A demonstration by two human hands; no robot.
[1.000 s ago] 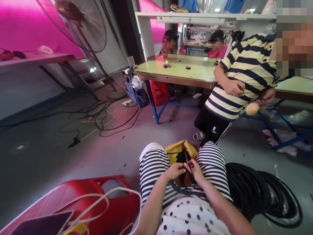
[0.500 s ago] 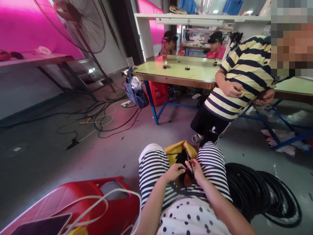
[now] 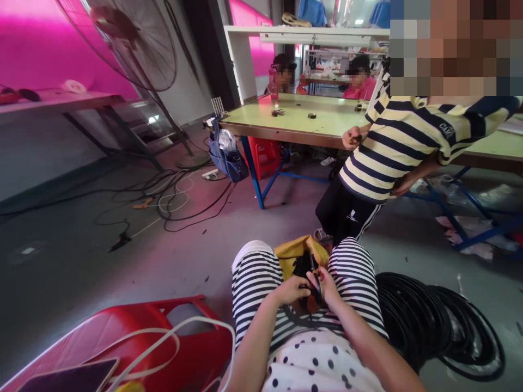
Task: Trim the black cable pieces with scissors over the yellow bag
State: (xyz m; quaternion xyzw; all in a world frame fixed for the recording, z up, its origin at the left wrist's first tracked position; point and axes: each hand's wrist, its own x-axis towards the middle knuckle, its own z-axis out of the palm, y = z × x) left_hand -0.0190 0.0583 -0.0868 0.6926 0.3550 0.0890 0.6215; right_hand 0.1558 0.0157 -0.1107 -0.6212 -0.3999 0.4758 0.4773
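I sit with striped trouser legs spread, a yellow bag (image 3: pixel 295 247) of black parts between my knees. My left hand (image 3: pixel 291 288) is closed in a pinch on a black cable (image 3: pixel 309 271) in my lap. My right hand (image 3: pixel 327 287) is closed on the same black cable, fingers curled round it just beside the left. The two hands almost touch over the bag's mouth.
A big coil of black cable (image 3: pixel 439 324) lies on the floor at my right. A red plastic stool (image 3: pixel 134 332) with a phone (image 3: pixel 67 375) and white cord stands at my left. A person in a yellow striped shirt (image 3: pixel 402 147) stands close ahead by a green table (image 3: pixel 294 122).
The person in the striped shirt has stepped nearer and leaned forward, one hand now raised to the table edge. My hands stay in my lap on the cable, barely shifted.
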